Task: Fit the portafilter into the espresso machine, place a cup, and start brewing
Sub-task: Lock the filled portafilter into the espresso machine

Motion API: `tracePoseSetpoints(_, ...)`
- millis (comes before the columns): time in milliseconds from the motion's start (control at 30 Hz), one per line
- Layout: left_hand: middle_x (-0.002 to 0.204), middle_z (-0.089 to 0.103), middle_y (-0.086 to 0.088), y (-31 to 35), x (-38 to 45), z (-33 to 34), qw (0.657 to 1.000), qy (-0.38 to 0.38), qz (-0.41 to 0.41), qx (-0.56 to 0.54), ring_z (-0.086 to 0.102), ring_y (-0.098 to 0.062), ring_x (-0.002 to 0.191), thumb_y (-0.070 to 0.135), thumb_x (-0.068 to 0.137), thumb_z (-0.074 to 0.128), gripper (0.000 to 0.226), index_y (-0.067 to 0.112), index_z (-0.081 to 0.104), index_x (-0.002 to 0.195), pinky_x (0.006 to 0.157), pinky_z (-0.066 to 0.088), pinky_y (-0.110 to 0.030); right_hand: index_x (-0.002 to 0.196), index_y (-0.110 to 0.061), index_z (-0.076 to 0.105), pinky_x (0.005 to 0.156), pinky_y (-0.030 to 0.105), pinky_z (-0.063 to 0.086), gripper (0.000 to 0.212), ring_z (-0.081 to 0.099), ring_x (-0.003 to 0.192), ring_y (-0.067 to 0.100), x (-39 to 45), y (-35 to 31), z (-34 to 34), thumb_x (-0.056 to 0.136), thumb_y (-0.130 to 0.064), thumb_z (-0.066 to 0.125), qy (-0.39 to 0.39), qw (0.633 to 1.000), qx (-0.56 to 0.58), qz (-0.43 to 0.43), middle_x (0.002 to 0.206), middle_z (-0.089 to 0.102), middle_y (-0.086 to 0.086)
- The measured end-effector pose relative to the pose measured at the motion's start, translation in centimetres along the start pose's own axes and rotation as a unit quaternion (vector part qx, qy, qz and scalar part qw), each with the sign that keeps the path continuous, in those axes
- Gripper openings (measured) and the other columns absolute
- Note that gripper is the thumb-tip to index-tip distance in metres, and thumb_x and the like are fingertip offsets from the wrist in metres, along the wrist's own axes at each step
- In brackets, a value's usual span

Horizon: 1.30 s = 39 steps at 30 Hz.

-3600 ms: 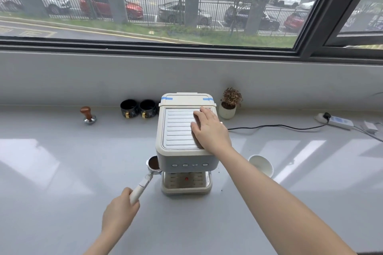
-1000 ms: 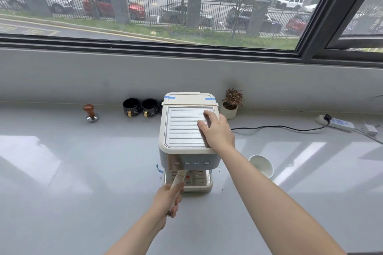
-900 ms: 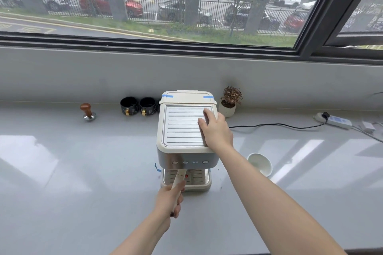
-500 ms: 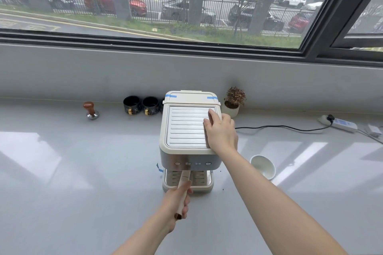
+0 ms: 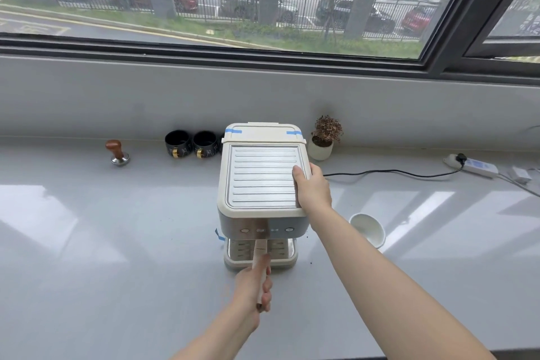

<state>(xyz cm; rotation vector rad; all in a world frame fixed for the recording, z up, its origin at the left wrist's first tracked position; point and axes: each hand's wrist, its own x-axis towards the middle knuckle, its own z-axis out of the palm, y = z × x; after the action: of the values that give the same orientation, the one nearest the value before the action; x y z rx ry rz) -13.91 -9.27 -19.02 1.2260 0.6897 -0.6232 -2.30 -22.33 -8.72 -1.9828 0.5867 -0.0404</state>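
Note:
A cream espresso machine (image 5: pixel 260 178) stands in the middle of the grey counter. The portafilter (image 5: pixel 259 251) has its head hidden under the machine's front, and its cream handle points straight toward me. My left hand (image 5: pixel 253 283) is closed around that handle. My right hand (image 5: pixel 311 188) grips the machine's top right edge, thumb on the ribbed lid. A white cup (image 5: pixel 367 228) sits tilted on the counter just right of the machine, beside my right forearm.
Two black cups (image 5: pixel 191 144) and a wooden-knobbed tamper (image 5: pixel 117 152) stand at the back left. A small potted plant (image 5: pixel 323 142) stands behind the machine at the right. A black cable (image 5: pixel 394 174) runs to a power strip (image 5: pixel 476 166) at far right.
The portafilter went from beside the machine's left front to under its front. Its handle has swung from pointing left to pointing straight at me. My right hand slid to the top's right edge.

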Motion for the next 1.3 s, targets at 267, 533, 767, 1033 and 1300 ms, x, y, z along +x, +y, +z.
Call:
tracePoseSetpoints(267, 0.046, 0.036, -0.002, -1.0, 0.4, 1.7, 0.997, 0.063, 0.038, 0.000, 0.026, -0.015, 0.033, 0.042, 0.089, 0.059, 0.039, 0.011, 0.045, 0.070, 0.042, 0.019, -0.020, 0.140, -0.025, 0.040, 0.099, 0.044, 0.045, 0.046, 0.056, 0.114, 0.026, -0.2, 0.2, -0.5, 0.097, -0.042, 0.041, -0.037, 0.998, 0.041, -0.019, 0.126, 0.061, 0.000)
tracePoseSetpoints(533, 0.049, 0.040, -0.002, -0.5, -0.4, 1.4, 0.994, 0.047, 0.073, 0.060, 0.031, -0.019, 0.033, 0.041, 0.091, 0.053, 0.037, 0.011, 0.045, 0.071, 0.043, 0.026, -0.021, 0.136, -0.023, 0.044, 0.095, 0.040, 0.044, 0.044, 0.055, 0.113, 0.027, -0.4, 0.1, -0.6, 0.097, -0.043, 0.040, -0.029, 0.999, 0.037, -0.025, 0.125, 0.062, 0.002)
tracePoseSetpoints(767, 0.068, 0.050, -0.011, 0.7, -1.2, 0.5, 0.995, -0.001, 0.068, 0.077, 0.044, -0.022, 0.037, 0.032, 0.094, 0.047, 0.028, 0.005, 0.050, 0.085, 0.044, 0.041, -0.028, 0.137, -0.020, 0.043, 0.092, 0.039, 0.043, 0.045, 0.055, 0.112, 0.027, -0.8, -0.2, -0.9, 0.098, -0.042, 0.038, -0.038, 0.998, 0.021, -0.034, 0.126, 0.062, 0.003)
tracePoseSetpoints(1033, 0.090, 0.060, -0.010, 4.9, -2.0, -2.4, 0.972, 0.143, 0.187, 0.026, 0.055, -0.026, 0.072, 0.026, 0.093, 0.036, 0.023, 0.008, 0.051, 0.094, 0.071, 0.049, -0.041, 0.134, -0.023, 0.045, 0.081, 0.036, 0.043, 0.044, 0.058, 0.104, 0.027, -0.7, 0.0, -0.9, 0.097, -0.046, 0.036, -0.022, 0.999, -0.022, -0.045, 0.120, 0.065, 0.002)
tracePoseSetpoints(1300, 0.130, 0.050, 0.001, 12.8, -4.2, 0.9, 0.767, 0.222, 0.498, 0.338, 0.043, -0.018, 0.122, 0.032, 0.089, 0.034, 0.043, 0.019, 0.054, 0.124, 0.100, 0.037, -0.036, 0.133, -0.018, 0.047, 0.075, 0.032, 0.038, 0.043, 0.051, 0.091, 0.021, -0.6, 0.5, -0.8, 0.098, -0.042, 0.039, -0.004, 0.998, -0.003, -0.055, 0.121, 0.064, 0.003)
